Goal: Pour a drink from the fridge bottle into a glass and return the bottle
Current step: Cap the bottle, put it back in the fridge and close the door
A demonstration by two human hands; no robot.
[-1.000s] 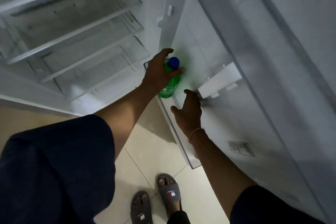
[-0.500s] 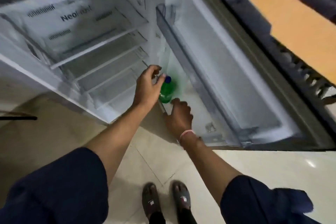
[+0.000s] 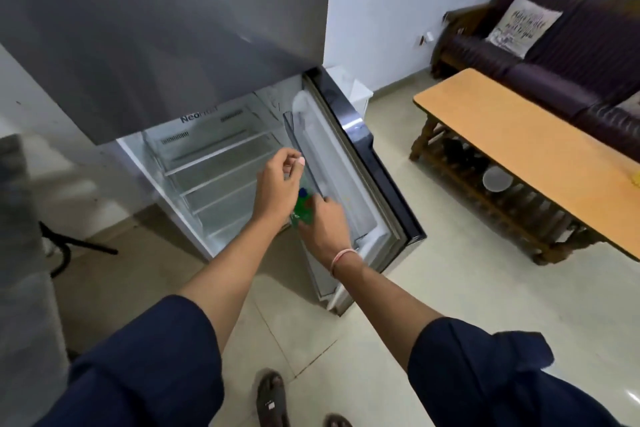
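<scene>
Since half a second ago your view has pulled back and up: the fridge [image 3: 207, 156] now sits smaller in frame, its grey upper door fills the top, and a wooden table [image 3: 519, 149] and dark sofa [image 3: 554, 55] show at right. Your left hand [image 3: 277, 187] has lifted off the green bottle [image 3: 302, 208]; it hovers just above and left of the blue cap, fingers loosely curled, thumb and forefinger near each other, holding nothing visible. Your right hand [image 3: 325, 222] has moved onto the bottle from the right and below, fingers wrapped against its green body; the view is blurred, so the firmness of that hold cannot be told. The bottle sits between both hands, at the inner edge of the open fridge door [image 3: 346, 184], near the lower door shelf.
</scene>
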